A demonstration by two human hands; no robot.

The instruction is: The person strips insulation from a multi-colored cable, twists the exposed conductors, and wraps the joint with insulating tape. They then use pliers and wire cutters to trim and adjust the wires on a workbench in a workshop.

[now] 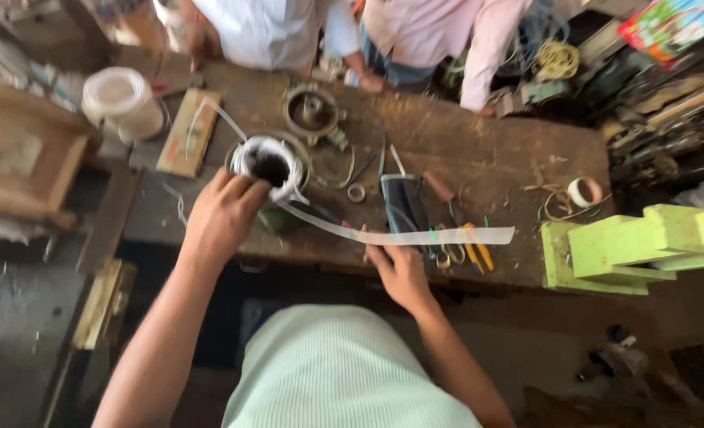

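Dark phone (403, 204) with a glassy blue-grey screen, lying flat near the front edge of the wooden bench (479, 150), bright red, green and blue printed box (673, 24) beyond the bench's far right corner, tilted, partly cut off

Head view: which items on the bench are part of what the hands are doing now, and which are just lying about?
In use:
- left hand on the tape-wrapped ring coil
- right hand pulling the white tape strip

Lying about:
- yellow-handled pliers
- small tape roll
- white plastic jar
- round metal housing
- wooden block
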